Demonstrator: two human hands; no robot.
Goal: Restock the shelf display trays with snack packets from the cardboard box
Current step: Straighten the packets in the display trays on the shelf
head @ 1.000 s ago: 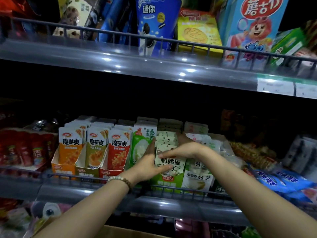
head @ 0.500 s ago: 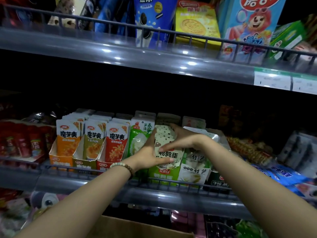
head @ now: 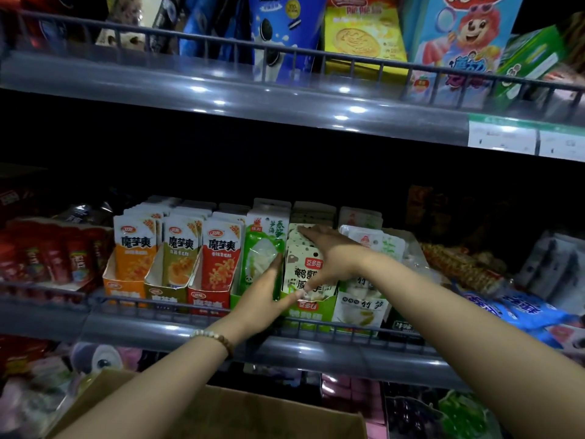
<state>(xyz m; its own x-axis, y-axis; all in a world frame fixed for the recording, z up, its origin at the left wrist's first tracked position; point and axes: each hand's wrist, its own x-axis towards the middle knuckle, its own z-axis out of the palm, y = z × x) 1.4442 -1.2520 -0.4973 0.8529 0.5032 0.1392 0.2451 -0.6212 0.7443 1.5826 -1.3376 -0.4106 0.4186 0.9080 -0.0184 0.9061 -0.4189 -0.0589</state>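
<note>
1. Where they fill the green cardboard display tray (head: pixel 308 315), the white speckled snack packets (head: pixel 297 269) stand upright, long axis vertical, faces forward;
2. left hand (head: pixel 262 299) presses flat on their left side; right hand (head: pixel 335 258) spreads across their front;
3. brown cardboard box (head: pixel 253 416) below.

Overall exposure is low. Light comes from above and in front: a row of bright specular spots sits on the upper shelf edge (head: pixel 221 87), with weaker ones on the lower shelf edge (head: pixel 171 329). The recess between the two shelves is near black, and detail at its back is lost. The price labels (head: pixel 503 137) are washed out and unreadable. The front snack packets (head: pixel 180 248) are evenly lit and their print is sharp. The red packets (head: pixel 38 258) at far left and the blue packets (head: pixel 522 308) at far right are soft and smeared. Shelf lines bow toward the frame edges, a wide-angle distortion. The cardboard box (head: pixel 253 419) lies in shade and shows little texture. The left forearm (head: pixel 152 384) and right forearm (head: pixel 474 327) are lit flat and look slightly soft.
</note>
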